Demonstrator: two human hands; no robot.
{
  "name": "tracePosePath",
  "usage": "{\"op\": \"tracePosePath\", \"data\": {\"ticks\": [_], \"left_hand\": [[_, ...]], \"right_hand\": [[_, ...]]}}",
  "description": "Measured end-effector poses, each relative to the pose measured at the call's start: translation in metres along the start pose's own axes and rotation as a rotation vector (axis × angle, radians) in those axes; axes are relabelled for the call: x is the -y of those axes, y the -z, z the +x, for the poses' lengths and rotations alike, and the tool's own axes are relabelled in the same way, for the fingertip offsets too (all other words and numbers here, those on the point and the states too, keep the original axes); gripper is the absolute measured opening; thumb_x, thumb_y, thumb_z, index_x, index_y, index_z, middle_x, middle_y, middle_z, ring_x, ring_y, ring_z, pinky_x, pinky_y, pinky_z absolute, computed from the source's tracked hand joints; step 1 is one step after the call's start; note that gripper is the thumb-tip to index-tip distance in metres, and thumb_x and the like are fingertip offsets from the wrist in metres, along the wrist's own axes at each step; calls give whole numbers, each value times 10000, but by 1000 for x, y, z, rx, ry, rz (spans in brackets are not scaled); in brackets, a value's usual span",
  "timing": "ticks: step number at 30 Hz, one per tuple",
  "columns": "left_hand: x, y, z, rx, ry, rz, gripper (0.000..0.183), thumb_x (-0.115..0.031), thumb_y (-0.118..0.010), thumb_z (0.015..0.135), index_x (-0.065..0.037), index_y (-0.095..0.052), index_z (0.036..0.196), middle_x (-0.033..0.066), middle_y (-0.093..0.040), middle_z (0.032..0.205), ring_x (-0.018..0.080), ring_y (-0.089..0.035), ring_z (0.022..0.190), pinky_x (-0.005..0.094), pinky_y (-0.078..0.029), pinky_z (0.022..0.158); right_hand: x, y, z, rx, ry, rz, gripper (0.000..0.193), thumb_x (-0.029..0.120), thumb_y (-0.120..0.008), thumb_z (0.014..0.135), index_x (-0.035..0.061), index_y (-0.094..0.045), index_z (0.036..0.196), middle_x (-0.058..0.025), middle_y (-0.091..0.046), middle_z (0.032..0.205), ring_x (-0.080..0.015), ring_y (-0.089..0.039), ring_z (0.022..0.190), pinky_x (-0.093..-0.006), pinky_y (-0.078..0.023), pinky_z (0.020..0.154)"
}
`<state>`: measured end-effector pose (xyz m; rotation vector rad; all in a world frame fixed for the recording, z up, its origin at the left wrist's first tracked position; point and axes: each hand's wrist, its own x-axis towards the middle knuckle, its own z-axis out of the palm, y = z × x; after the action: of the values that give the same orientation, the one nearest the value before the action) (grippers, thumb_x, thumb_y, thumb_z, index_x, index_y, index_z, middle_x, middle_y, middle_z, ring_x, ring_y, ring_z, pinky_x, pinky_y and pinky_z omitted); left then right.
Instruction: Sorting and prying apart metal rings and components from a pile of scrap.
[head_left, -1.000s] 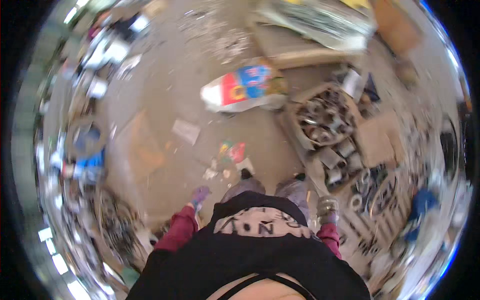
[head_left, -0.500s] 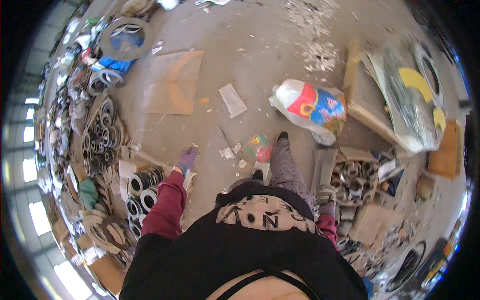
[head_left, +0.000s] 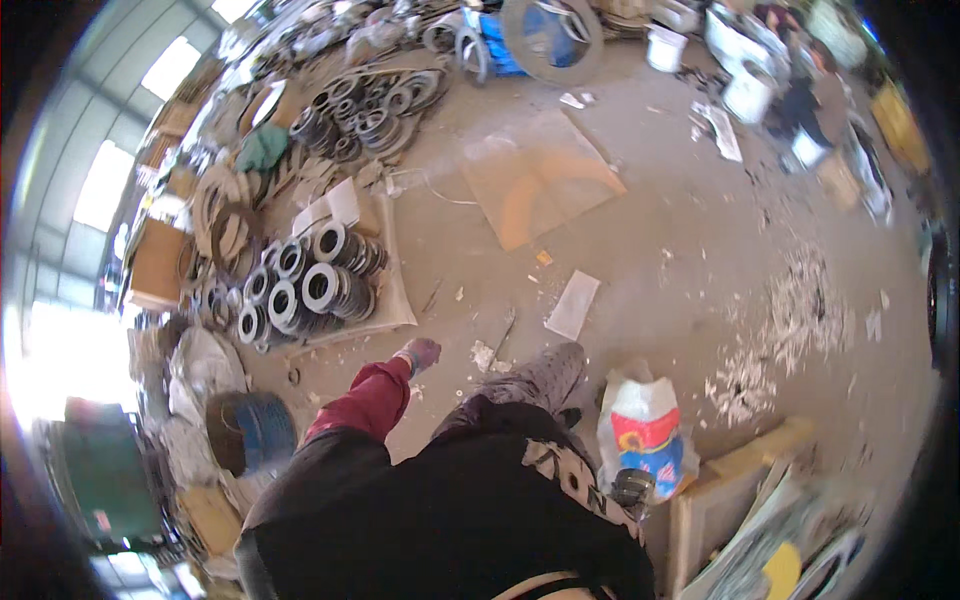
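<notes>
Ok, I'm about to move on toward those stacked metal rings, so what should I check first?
1. Left hand free: gloved, nothing seen in it. Ok.
2. Right hand: a dark shape beside the bag may be it. Cannot tell.
3. Metal rings settled: they lie in stacks on a flat board, apart from the left hand. Ok.
4. Floor ahead free of clutter: a white sheet and loose scraps lie in the way. Not ok.
5. Colourful bag steady: it stands upright close by the right leg. Ok.
</notes>
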<state>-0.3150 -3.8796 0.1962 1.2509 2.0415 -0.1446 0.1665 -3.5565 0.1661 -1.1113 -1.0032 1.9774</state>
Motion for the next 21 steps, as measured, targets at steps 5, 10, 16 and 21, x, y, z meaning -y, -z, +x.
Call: {"op": "tracePosePath", "data": {"ticks": [5, 10, 16, 21], "left_hand": [[-105, 53, 17, 32, 579, -595, 378, -350, -442, 793, -44, -659, 842, 178, -643, 891, 333, -597, 889, 394, -448, 814], [-110, 64, 135, -174, 447, -472, 379, -347, -451, 807, -15, -633, 782, 129, -634, 744, 234, -594, 710, 365, -461, 695], [-228, 231, 261, -220, 362, -759, 393, -374, -449, 827, -34, -596, 959, 134, -629, 857, 237, -582, 755, 368, -452, 699], [-299, 306, 338, -258, 259, -911, 376, -379, -488, 843, -39, -593, 962, 71, -640, 802, 183, -563, 669, 338, -458, 629]], "right_hand": [[41, -13, 126, 119, -61, -45, 297, 264, -446, 878, 88, -533, 1101, -71, -610, 927, -219, -589, 718, -340, -510, 615], [108, -54, 285, 247, -110, -75, 313, 285, -449, 875, 89, -532, 1104, -71, -609, 934, -222, -589, 727, -343, -509, 619], [175, -65, 405, 257, -158, -75, 332, 311, -452, 872, 91, -531, 1107, -72, -608, 942, -225, -589, 738, -346, -509, 624], [224, -73, 475, 285, -199, -86, 348, 332, -455, 869, 92, -530, 1110, -73, -607, 948, -228, -589, 747, -349, -508, 628]]}}
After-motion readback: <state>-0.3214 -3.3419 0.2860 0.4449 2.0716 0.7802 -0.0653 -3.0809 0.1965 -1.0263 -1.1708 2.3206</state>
